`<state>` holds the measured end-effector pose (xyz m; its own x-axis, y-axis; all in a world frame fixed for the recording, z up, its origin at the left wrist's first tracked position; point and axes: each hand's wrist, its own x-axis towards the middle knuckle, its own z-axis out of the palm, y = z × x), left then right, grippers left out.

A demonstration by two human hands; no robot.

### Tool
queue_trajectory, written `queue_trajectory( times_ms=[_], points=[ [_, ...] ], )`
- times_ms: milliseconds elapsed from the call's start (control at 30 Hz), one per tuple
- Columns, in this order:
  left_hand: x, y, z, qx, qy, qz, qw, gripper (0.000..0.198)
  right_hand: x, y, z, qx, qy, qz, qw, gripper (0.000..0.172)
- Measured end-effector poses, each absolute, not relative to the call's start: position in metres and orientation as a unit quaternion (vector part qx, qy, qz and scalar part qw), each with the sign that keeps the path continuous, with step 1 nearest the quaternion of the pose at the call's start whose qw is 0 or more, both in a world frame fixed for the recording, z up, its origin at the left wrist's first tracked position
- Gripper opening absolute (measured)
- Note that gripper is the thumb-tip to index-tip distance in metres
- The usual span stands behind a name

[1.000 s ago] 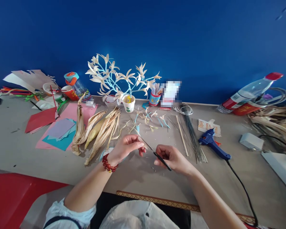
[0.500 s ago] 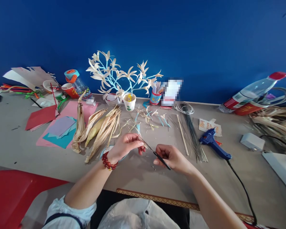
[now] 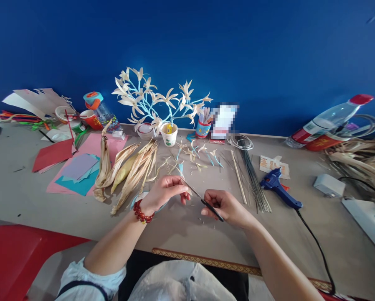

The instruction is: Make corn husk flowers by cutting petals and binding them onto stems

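Left hand (image 3: 167,194): bent, with its fingers and thumb pinched on a small pale piece (image 3: 189,192). A red bead bracelet (image 3: 143,212) goes around the wrist.
Right hand (image 3: 221,205): curled tight around the black handle of a thin tool (image 3: 211,210). The two hands are near each other but do not touch.
Thin tool: it slants from the right hand up to the left hand's fingers. I cannot tell if its tip touches the pale piece.
Pale piece: at the left hand's fingertips, above the surface (image 3: 187,234). The fingers hide most of it.
Small flowers (image 3: 203,151): they lie on the surface, past the hands, and some have blue stems.
White cup (image 3: 168,137): it stands behind the small flowers. Blue branches (image 3: 147,108) with pale flowers rise from it.
Dry husks (image 3: 137,175): in a bunch, to the left of the left hand.
Wooden stick (image 3: 238,177): to the right of the small flowers, with a bundle of wires (image 3: 255,179) just beside it.
Blue glue gun (image 3: 279,190): on its side, to the right of the wires.
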<state>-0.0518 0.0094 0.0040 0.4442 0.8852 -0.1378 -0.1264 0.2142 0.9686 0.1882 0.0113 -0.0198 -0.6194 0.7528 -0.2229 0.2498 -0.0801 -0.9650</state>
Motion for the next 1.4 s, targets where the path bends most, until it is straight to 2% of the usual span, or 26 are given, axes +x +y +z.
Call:
queue_trajectory(
  times_ms=[533, 1067, 1400],
  points=[
    [-0.0507, 0.0085, 0.0058, 0.506, 0.374, 0.374, 0.681, 0.018, 0.1884, 0.011, -0.0181, -0.386, -0.648, 0.629, 0.189, 0.051],
    [-0.0503, 0.0084, 0.0057, 0.5, 0.383, 0.372, 0.682, 0.018, 0.187, 0.0112, -0.018, -0.415, -0.678, 0.573, 0.198, 0.053],
    [-0.0487, 0.0079, 0.0083, 0.501, 0.381, 0.376, 0.68, 0.02, 0.1872, 0.0111, -0.0205, -0.408, -0.664, 0.593, 0.203, 0.054]
  ],
)
